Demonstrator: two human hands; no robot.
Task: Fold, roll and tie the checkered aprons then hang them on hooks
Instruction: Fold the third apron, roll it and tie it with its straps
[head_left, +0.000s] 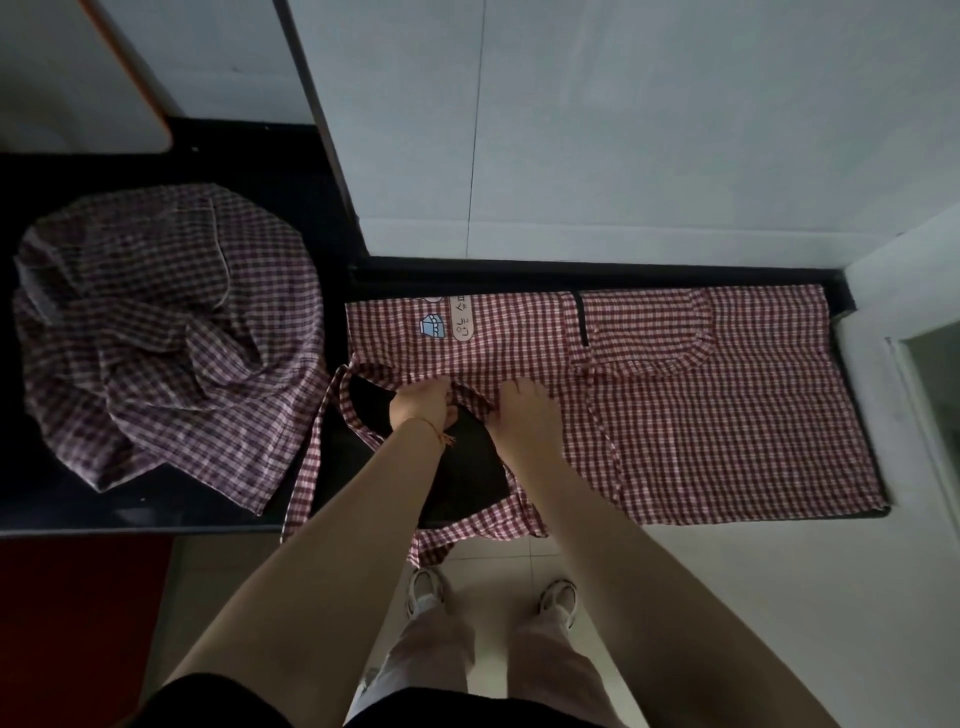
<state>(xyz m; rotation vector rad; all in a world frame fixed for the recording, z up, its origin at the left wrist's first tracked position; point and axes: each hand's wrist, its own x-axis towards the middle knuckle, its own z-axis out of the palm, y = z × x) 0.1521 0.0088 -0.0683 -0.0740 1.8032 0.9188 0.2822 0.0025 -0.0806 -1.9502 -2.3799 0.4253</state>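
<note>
In the head view, a red checkered apron (675, 415) is lying spread flat on the black counter (332, 249), its straps trailing over the front edge. The left hand (422, 406) is gripping a bunched fold of its near edge, while the right hand (524, 410) is pressing down on the cloth just beside it with relaxed fingers. A heap of darker checkered aprons (166, 332) is sitting at the left of the counter

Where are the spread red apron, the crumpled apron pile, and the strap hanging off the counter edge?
Spread red apron (675, 415): head view, on its flat checkered middle.
Crumpled apron pile (166, 332): head view, on the heap's middle folds.
Hanging strap (311, 457): head view, midway along the strap.
</note>
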